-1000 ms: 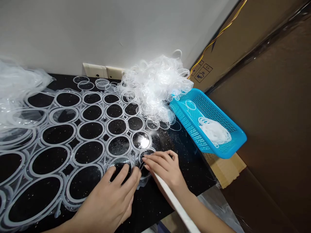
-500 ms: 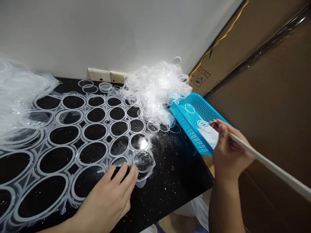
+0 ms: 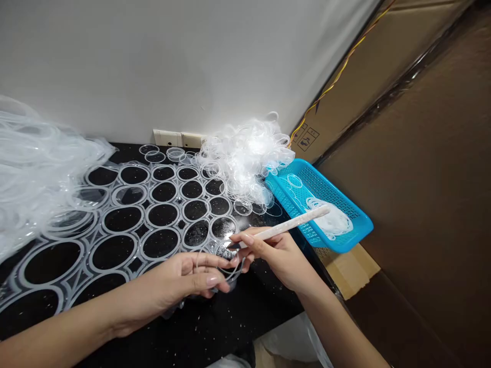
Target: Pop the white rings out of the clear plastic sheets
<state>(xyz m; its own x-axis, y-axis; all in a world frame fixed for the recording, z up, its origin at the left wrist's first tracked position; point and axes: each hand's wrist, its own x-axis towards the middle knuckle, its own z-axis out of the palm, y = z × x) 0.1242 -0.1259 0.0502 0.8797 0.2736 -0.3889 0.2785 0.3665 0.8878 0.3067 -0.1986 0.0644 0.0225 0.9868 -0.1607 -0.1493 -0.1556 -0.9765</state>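
My left hand (image 3: 187, 278) is closed on a thin clear plastic ring (image 3: 232, 273), whose loop shows around its fingertips. My right hand (image 3: 274, 255) grips a slim white-handled tool (image 3: 293, 223) with a dark tip. That tip points left, close above the ring and my left fingers; whether it touches the ring I cannot tell. Beneath both hands lies a translucent sheet of joined rings (image 3: 141, 217), spread across the black tabletop (image 3: 268, 291). The sheet's near right end is partly hidden by my hands.
A heap of loose clear rings (image 3: 245, 158) sits against the wall. Right of it, a blue basket (image 3: 356, 225) holds several white rings (image 3: 333, 220). Translucent sheets (image 3: 34, 168) are piled at the left. Cardboard boxes (image 3: 414, 168) stand along the right side.
My right hand has come left from the basket to beside my left hand, and the tool now points left. My left hand has lifted from the sheet with a ring in its fingers.
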